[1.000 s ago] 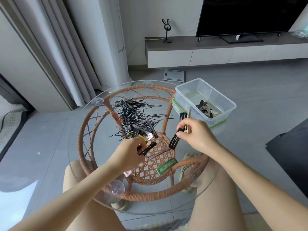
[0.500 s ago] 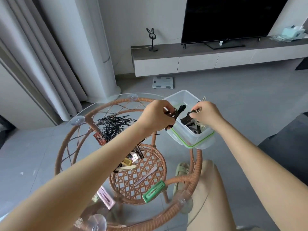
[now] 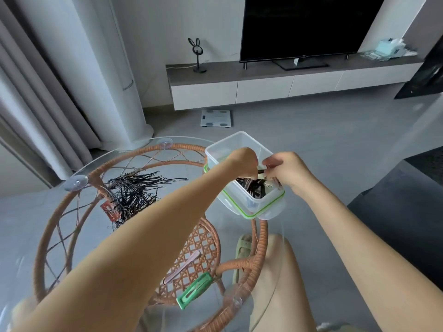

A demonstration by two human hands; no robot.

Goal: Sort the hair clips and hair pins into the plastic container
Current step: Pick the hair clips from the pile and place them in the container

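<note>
A clear plastic container (image 3: 239, 142) with a green-edged lid under it stands at the right rim of the glass table (image 3: 143, 149). Dark hair clips (image 3: 251, 188) lie inside it. My left hand (image 3: 243, 164) and my right hand (image 3: 285, 168) are both over the container, fingers pinched together on a dark clip (image 3: 261, 172) between them. A heap of black hair pins (image 3: 136, 190) lies on the glass to the left, with a red clip (image 3: 110, 209) at its edge. A green clip (image 3: 194, 293) and a pink clip (image 3: 182, 267) lie near me.
The round glass top sits on a rattan frame (image 3: 72, 216) with suction cups. My knees and a green slipper (image 3: 243, 248) show beneath. A bathroom scale (image 3: 215, 118), a TV cabinet (image 3: 263, 87) and a dark seat (image 3: 407, 212) at the right surround the table.
Both hands carried clips from the pile at the table's middle to the container and now reach down into it. The camera tilted up and to the right.
</note>
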